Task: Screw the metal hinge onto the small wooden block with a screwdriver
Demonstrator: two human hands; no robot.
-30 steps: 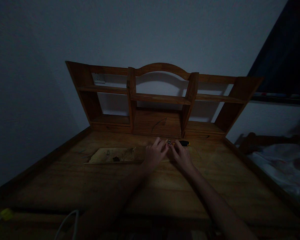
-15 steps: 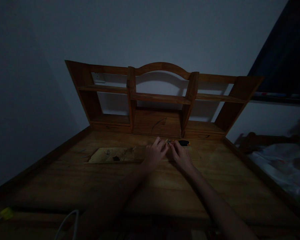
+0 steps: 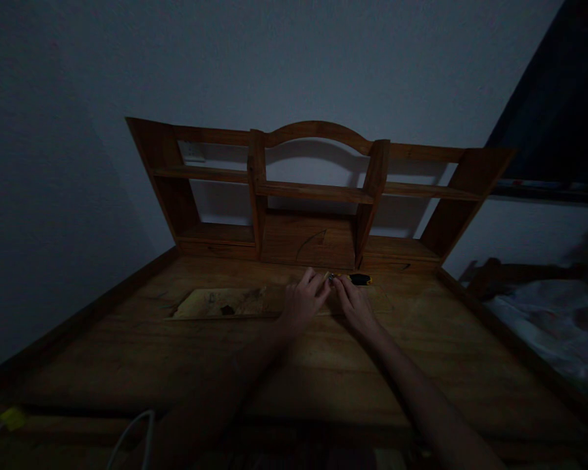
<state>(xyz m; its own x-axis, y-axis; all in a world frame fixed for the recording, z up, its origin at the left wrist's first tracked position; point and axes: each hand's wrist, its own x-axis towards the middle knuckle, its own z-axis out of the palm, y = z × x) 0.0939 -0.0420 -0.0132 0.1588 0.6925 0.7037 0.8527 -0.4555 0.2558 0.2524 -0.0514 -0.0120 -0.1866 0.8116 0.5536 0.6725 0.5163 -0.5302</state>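
Close together near the back of the wooden desktop (image 3: 304,372) are my left hand (image 3: 304,300) and my right hand (image 3: 355,303), both with fingers pinched. Between their fingertips is a small metallic piece (image 3: 330,277), too dim and small to name. Just behind my right hand lies a tool with a black and yellow handle (image 3: 360,279); its other end is hidden by the fingers. A thin, stained pale strip (image 3: 245,301) lies flat on the desktop, running left from under my left hand.
A wooden shelf unit (image 3: 316,191) stands along the back of the desk. White fabric (image 3: 553,320) lies to the right. At the front left are a white cable (image 3: 149,431) and a yellow object (image 3: 12,418). The room is dark.
Both hands stay in nearly the same place, fingertips still together around the small piece. Only a very slight shift of the fingers shows.
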